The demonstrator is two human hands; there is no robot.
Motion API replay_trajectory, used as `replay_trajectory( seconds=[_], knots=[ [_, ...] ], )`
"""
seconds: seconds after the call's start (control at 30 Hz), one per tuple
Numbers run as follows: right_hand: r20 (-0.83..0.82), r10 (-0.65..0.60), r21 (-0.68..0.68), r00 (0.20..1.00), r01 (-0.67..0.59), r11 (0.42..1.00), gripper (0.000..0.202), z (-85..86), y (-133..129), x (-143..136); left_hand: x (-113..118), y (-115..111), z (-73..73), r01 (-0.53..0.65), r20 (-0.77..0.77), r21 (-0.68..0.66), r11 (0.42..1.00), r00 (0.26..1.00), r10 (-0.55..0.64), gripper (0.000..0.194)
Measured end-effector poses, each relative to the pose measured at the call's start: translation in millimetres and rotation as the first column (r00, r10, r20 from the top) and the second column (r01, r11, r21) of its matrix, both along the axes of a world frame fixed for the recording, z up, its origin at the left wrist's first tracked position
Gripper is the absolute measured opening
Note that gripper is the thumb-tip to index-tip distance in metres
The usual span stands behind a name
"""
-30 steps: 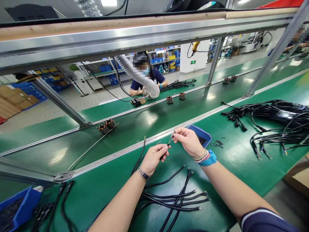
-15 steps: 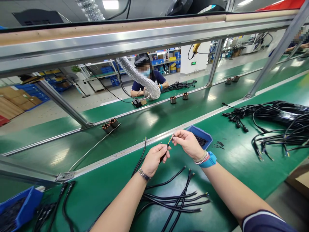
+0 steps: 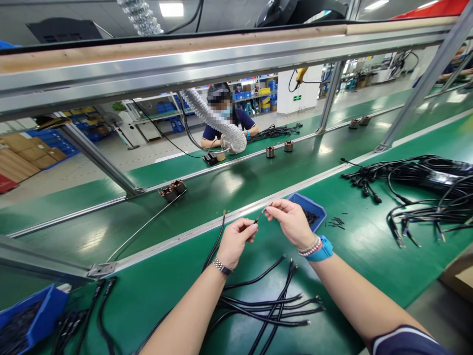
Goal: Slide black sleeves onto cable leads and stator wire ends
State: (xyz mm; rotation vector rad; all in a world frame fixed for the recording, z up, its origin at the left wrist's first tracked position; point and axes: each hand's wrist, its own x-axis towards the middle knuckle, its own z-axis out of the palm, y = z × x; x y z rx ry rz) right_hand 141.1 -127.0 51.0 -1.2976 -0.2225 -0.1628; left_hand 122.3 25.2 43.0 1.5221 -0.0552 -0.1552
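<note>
My left hand (image 3: 235, 242) is closed round a black cable, close to its stripped end (image 3: 255, 221). Thin coloured wires come out of that end toward my right hand (image 3: 290, 223). Thumb and forefinger of the right hand pinch the tip of a thin wire (image 3: 262, 212); whether a small sleeve is also between them I cannot tell. Beyond the right hand stands a blue bin (image 3: 320, 211) of short black pieces, with several loose black tubes (image 3: 336, 223) on the bench beside it. Below the hands lie several black cables (image 3: 269, 299) with bared ends.
A large bundle of black cables (image 3: 424, 172) covers the bench's right side. Another blue bin (image 3: 48, 315) stands front left. Copper-wound motor cores (image 3: 173, 190) sit on the green belt beyond the metal rail. Opposite, a masked person (image 3: 244, 123) sits behind a silver duct (image 3: 221, 123).
My right hand has turned slightly, and the yellow and blue wires between the hands show less now. Motor cores on the belt have shifted a little to the right.
</note>
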Motion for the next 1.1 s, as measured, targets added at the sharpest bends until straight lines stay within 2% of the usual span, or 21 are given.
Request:
replay_trajectory(
  seconds=[0.6,0.83,0.93,1.1],
  knots=[
    [-0.011,-0.021,-0.049,1.0,0.02,0.999,0.012,-0.5,-0.4,0.6,-0.2,0.0,-1.4,-0.011,0.004,-0.021,1.0,1.0,0.011,0.018],
    [-0.045,0.095,-0.086,0.994,-0.098,0.991,0.011,-2.5,9.8,-5.0,-2.0,-0.6,-1.4,-0.016,-0.003,-0.032,0.999,1.0,0.016,0.019],
    [-0.067,0.082,-0.113,0.994,-0.089,0.99,0.011,-4.2,13.5,-6.3,-1.1,-0.5,-2.1,-0.055,0.023,-0.004,0.998,0.998,0.055,0.018],
    [-0.073,0.028,-0.159,0.997,-0.039,0.986,0.02,-7.9,7.9,-6.5,2.7,2.0,-2.8,-0.19,0.159,0.104,0.976,0.972,0.172,0.016]
  ],
)
